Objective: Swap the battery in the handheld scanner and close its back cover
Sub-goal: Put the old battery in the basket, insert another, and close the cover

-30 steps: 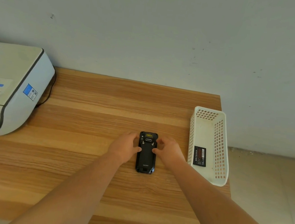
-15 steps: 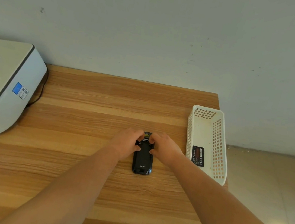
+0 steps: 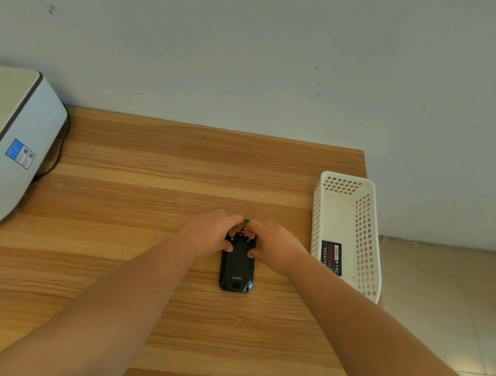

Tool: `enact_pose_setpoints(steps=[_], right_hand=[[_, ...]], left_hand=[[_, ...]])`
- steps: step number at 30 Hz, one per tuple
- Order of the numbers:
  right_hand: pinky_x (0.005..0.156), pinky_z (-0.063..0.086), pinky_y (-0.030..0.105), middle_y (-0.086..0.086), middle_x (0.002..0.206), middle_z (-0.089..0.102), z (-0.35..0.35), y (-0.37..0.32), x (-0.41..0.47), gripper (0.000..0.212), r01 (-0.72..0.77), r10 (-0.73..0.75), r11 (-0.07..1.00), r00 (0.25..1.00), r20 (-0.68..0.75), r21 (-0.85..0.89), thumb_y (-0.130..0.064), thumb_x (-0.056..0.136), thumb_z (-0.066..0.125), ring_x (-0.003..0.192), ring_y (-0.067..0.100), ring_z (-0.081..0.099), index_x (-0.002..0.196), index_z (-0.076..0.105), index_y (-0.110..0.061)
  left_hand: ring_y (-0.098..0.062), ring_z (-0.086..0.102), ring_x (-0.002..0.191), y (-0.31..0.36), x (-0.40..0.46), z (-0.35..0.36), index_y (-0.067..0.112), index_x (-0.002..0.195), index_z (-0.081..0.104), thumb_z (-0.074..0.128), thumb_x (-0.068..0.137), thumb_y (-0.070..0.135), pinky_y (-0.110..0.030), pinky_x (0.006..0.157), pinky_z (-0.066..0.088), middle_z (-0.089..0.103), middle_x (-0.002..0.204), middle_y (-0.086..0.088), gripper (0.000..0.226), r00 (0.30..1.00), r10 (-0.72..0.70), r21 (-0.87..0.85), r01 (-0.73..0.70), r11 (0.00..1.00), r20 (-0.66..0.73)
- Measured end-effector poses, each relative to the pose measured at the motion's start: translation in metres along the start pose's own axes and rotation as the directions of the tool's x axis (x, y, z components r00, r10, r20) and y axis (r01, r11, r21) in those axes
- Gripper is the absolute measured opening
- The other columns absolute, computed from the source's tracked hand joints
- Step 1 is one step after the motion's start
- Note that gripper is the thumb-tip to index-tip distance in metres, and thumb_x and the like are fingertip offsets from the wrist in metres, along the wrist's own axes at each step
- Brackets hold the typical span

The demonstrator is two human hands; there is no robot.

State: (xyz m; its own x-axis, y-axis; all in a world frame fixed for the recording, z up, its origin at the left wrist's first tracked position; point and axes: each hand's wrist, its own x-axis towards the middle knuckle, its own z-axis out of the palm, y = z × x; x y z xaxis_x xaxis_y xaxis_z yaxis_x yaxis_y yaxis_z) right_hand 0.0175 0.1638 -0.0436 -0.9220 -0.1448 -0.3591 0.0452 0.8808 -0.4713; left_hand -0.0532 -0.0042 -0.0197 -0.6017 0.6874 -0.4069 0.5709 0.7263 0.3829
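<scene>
A black handheld scanner (image 3: 237, 268) lies face down on the wooden table (image 3: 155, 177), its back cover on and two latches showing near its top end. My left hand (image 3: 212, 234) grips the scanner's upper left side, fingers curled over the top. My right hand (image 3: 272, 244) grips the upper right side in the same way, fingertips meeting the left hand's over the top end. A black battery (image 3: 331, 257) with a label lies inside the white basket (image 3: 368, 232) to the right.
A white printer (image 3: 1, 144) with a dark cable stands at the table's left back. The basket sits at the table's right edge, with tiled floor (image 3: 443, 303) beyond. A plain wall runs behind the table.
Both hands have slid up from the scanner's sides to its top end, and their fingertips now cover the window there. The scanner has stayed in place on the table.
</scene>
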Motion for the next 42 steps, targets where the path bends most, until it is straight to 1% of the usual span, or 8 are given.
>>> enact_pose_setpoints(steps=[7, 12, 19, 26, 30, 35, 38, 42], right_hand=[[0.085, 0.048, 0.034, -0.006, 0.115, 0.058, -0.002, 0.0, 0.002, 0.036, 0.036, -0.035, 0.999, 0.999, 0.027, -0.025, -0.021, 0.082, 0.072, 0.109, 0.015, 0.05, 0.111, 0.052, -0.024], [0.081, 0.045, 0.031, -0.006, 0.113, 0.059, -0.004, -0.002, 0.004, 0.037, 0.018, -0.018, 1.0, 0.999, 0.029, 0.005, -0.019, 0.081, 0.073, 0.107, 0.014, 0.05, 0.111, 0.052, -0.023], [0.088, 0.047, 0.034, -0.009, 0.112, 0.057, -0.001, -0.001, 0.001, 0.037, 0.006, -0.007, 0.998, 1.0, 0.009, 0.055, -0.023, 0.08, 0.074, 0.107, 0.013, 0.049, 0.109, 0.053, -0.024], [0.087, 0.047, 0.034, -0.005, 0.115, 0.058, -0.005, -0.005, 0.005, 0.04, 0.028, -0.028, 1.0, 0.999, 0.039, -0.005, -0.02, 0.081, 0.074, 0.108, 0.015, 0.051, 0.115, 0.053, -0.02], [0.089, 0.047, 0.035, -0.003, 0.116, 0.058, -0.007, -0.007, 0.008, 0.046, -0.007, 0.005, 1.0, 0.997, 0.074, 0.02, -0.017, 0.08, 0.075, 0.107, 0.017, 0.054, 0.119, 0.052, -0.018], [0.091, 0.047, 0.036, 0.0, 0.119, 0.059, -0.005, -0.009, 0.009, 0.047, -0.024, 0.023, 1.0, 0.996, 0.086, 0.016, -0.015, 0.08, 0.075, 0.109, 0.019, 0.055, 0.12, 0.051, -0.016], [0.089, 0.048, 0.037, 0.003, 0.118, 0.059, -0.003, -0.007, 0.01, 0.047, -0.056, 0.053, 0.998, 0.994, 0.091, 0.029, -0.016, 0.079, 0.076, 0.107, 0.021, 0.055, 0.12, 0.051, -0.016], [0.088, 0.048, 0.036, 0.003, 0.115, 0.059, 0.0, -0.006, 0.009, 0.047, -0.072, 0.068, 0.996, 0.994, 0.08, 0.048, -0.016, 0.078, 0.077, 0.104, 0.02, 0.055, 0.118, 0.052, -0.017]], left_hand=[[-0.013, 0.056, 0.092, 0.0, 0.006, 0.002, 0.024, 0.102, 0.053, 0.076, 0.079, 0.02, -0.037, 0.083, 0.05, 0.059, 0.097, 0.009, 0.033, 0.999, -0.034, -0.036, 0.036, 0.999, 0.033], [-0.014, 0.057, 0.089, -0.001, 0.006, 0.007, 0.022, 0.102, 0.056, 0.077, 0.078, 0.017, -0.036, 0.082, 0.051, 0.061, 0.096, 0.007, 0.032, 0.997, -0.08, -0.116, 0.081, 0.99, 0.009], [-0.013, 0.057, 0.093, -0.002, 0.004, 0.009, 0.024, 0.111, 0.054, 0.074, 0.081, 0.017, -0.034, 0.085, 0.05, 0.06, 0.098, 0.008, 0.037, 0.996, -0.091, -0.151, 0.091, 0.984, 0.008], [-0.013, 0.057, 0.098, -0.002, 0.003, 0.009, 0.024, 0.114, 0.053, 0.074, 0.081, 0.016, -0.033, 0.087, 0.049, 0.061, 0.105, 0.008, 0.04, 0.996, -0.09, -0.148, 0.09, 0.985, 0.007], [-0.015, 0.057, 0.094, 0.0, 0.006, 0.009, 0.023, 0.109, 0.052, 0.075, 0.079, 0.012, -0.032, 0.081, 0.048, 0.06, 0.098, 0.006, 0.04, 0.995, -0.102, -0.148, 0.103, 0.984, 0.013], [-0.014, 0.056, 0.091, 0.002, 0.008, 0.009, 0.02, 0.112, 0.053, 0.075, 0.078, 0.008, -0.032, 0.081, 0.048, 0.06, 0.098, 0.004, 0.042, 0.992, -0.128, -0.16, 0.129, 0.979, 0.016], [-0.016, 0.057, 0.091, 0.003, 0.009, 0.009, 0.019, 0.111, 0.053, 0.076, 0.077, 0.006, -0.033, 0.081, 0.049, 0.061, 0.099, 0.002, 0.043, 0.991, -0.132, -0.173, 0.133, 0.976, 0.015], [-0.018, 0.059, 0.087, -0.002, 0.006, 0.014, 0.018, 0.107, 0.053, 0.074, 0.079, 0.007, -0.033, 0.08, 0.05, 0.061, 0.09, 0.001, 0.036, 0.989, -0.146, -0.231, 0.148, 0.962, 0.024]])
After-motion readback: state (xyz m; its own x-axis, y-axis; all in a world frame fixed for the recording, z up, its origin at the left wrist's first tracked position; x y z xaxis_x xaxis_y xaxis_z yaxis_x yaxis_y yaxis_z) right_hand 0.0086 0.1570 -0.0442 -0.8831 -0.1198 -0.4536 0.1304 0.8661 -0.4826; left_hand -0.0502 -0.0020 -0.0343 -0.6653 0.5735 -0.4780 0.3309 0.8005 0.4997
